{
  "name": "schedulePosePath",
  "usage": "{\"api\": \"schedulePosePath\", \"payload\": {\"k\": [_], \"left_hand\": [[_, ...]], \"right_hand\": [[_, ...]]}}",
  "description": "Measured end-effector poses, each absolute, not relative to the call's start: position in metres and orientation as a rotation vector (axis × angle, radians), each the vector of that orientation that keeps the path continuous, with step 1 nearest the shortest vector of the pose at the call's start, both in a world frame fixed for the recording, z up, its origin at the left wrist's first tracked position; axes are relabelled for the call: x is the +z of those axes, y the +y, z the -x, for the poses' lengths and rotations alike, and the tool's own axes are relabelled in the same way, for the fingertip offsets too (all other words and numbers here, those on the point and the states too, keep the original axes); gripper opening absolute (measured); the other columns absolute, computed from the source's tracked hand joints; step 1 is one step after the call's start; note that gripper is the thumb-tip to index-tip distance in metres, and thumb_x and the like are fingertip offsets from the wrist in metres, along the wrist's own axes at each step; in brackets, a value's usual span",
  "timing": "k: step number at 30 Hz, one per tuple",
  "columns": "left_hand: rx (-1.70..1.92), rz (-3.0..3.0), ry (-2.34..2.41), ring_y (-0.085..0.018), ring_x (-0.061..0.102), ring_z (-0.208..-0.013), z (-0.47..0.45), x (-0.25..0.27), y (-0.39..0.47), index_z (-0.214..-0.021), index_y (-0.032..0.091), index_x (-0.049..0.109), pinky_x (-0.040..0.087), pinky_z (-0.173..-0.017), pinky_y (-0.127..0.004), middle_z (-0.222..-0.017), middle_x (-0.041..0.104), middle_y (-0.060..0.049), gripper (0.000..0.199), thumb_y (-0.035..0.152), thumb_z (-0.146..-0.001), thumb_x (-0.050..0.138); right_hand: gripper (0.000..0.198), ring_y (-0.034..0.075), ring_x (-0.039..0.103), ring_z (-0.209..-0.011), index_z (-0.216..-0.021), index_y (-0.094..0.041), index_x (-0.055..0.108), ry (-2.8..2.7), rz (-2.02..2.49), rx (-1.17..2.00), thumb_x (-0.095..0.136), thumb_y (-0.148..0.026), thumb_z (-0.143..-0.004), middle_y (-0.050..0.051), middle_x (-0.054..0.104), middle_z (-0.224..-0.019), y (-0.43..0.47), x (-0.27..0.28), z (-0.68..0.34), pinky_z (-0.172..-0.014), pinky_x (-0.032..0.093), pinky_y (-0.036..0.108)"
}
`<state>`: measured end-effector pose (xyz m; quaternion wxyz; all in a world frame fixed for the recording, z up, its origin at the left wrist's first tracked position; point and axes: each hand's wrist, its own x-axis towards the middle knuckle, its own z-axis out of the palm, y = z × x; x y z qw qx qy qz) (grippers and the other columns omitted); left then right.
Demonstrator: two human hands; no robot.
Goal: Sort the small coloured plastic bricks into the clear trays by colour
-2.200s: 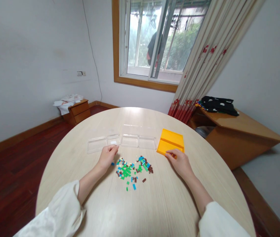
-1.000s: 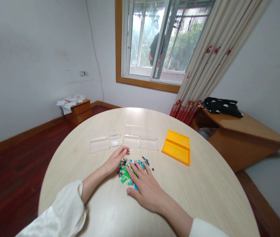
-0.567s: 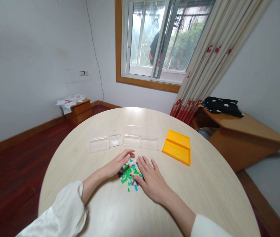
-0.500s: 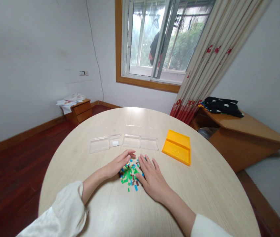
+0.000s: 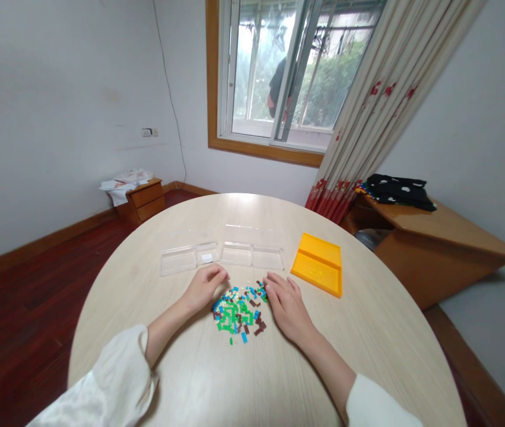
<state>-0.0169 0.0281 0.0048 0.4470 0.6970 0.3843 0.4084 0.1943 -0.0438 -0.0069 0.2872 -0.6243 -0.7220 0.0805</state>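
A loose pile of small building bricks (image 5: 237, 315), green, blue, dark brown and cream, lies on the round table (image 5: 216, 385) between my hands. My left hand (image 5: 205, 286) rests at the pile's upper left edge, fingers curled inward; whatever may be inside them is hidden. On the other side, my right hand (image 5: 286, 302) lies low with its fingers stretched and slightly bent, the tips at the bricks on the upper right edge. Several brown bricks (image 5: 260, 326) sit near its thumb side.
Beyond my hands stand clear plastic trays (image 5: 178, 259), one with a small white piece (image 5: 206, 258) in it. An open yellow case (image 5: 318, 264) lies to the right, with small yellow bits inside. A wooden desk (image 5: 457, 237) with black cloth (image 5: 399, 191) is farther right.
My hands have moved apart, the left one curling its fingers and the right one shifting right. The bricks are spread wider, with more brown and blue ones showing on the right.
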Motion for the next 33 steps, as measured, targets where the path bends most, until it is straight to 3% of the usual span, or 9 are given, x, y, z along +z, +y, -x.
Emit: {"api": "schedulePosePath", "payload": {"k": [3, 9, 16, 21, 29, 33], "left_hand": [[0.919, -1.972, 0.828, -0.018, 0.057, -0.074, 0.018, 0.011, 0.020, -0.066, 0.014, 0.063, 0.044, -0.075, -0.029, -0.072, 0.063, -0.007, 0.037, 0.040, -0.084, 0.044], [0.671, -2.338, 0.594, -0.019, 0.059, -0.090, 0.013, 0.014, 0.007, -0.084, 0.016, 0.068, 0.042, -0.087, -0.032, -0.092, 0.068, -0.009, 0.030, 0.033, -0.088, 0.043], [0.673, -2.384, 0.659, -0.018, 0.058, -0.093, 0.016, 0.014, 0.010, -0.093, 0.015, 0.067, 0.042, -0.089, -0.032, -0.095, 0.067, -0.009, 0.028, 0.030, -0.088, 0.044], [0.591, -2.454, 0.666, -0.021, 0.053, -0.104, 0.018, 0.010, 0.010, -0.103, 0.017, 0.065, 0.039, -0.095, -0.036, -0.112, 0.059, -0.011, 0.029, 0.033, -0.085, 0.050], [0.620, -2.432, 0.791, -0.019, 0.054, -0.103, 0.016, 0.008, 0.012, -0.105, 0.016, 0.065, 0.041, -0.095, -0.033, -0.109, 0.059, -0.011, 0.034, 0.033, -0.090, 0.039], [0.594, -2.458, 0.821, -0.022, 0.050, -0.112, 0.018, 0.006, 0.013, -0.113, 0.017, 0.061, 0.038, -0.099, -0.038, -0.120, 0.055, -0.013, 0.037, 0.036, -0.090, 0.040]], "right_hand": [[0.041, 0.021, 0.051, -0.117, -0.109, -0.020, 0.063, -1.947, 1.619, 0.251, 0.028, -0.034, -0.094, 0.010, 0.061, -0.120, -0.044, -0.003, -0.196, -0.104, 0.025, 0.051], [0.038, 0.021, 0.052, -0.117, -0.116, -0.019, 0.060, -1.992, 1.630, 0.250, 0.031, -0.032, -0.094, 0.010, 0.062, -0.120, -0.044, -0.008, -0.193, -0.104, 0.025, 0.051], [0.035, 0.021, 0.048, -0.120, -0.116, -0.021, 0.059, -2.040, 1.593, 0.155, 0.035, -0.032, -0.093, 0.011, 0.058, -0.124, -0.044, -0.012, -0.194, -0.103, 0.026, 0.051], [0.036, 0.022, 0.048, -0.120, -0.117, -0.019, 0.059, -2.058, 1.613, 0.165, 0.035, -0.033, -0.094, 0.011, 0.058, -0.124, -0.045, -0.010, -0.194, -0.104, 0.024, 0.051], [0.033, 0.021, 0.047, -0.119, -0.113, -0.023, 0.061, -2.155, 1.551, 0.156, 0.036, -0.032, -0.094, 0.009, 0.057, -0.125, -0.049, -0.002, -0.190, -0.103, 0.025, 0.050], [0.036, 0.020, 0.049, -0.118, -0.114, -0.021, 0.060, -2.091, 1.585, 0.147, 0.032, -0.032, -0.094, 0.010, 0.059, -0.123, -0.047, -0.006, -0.191, -0.102, 0.026, 0.050]]}}
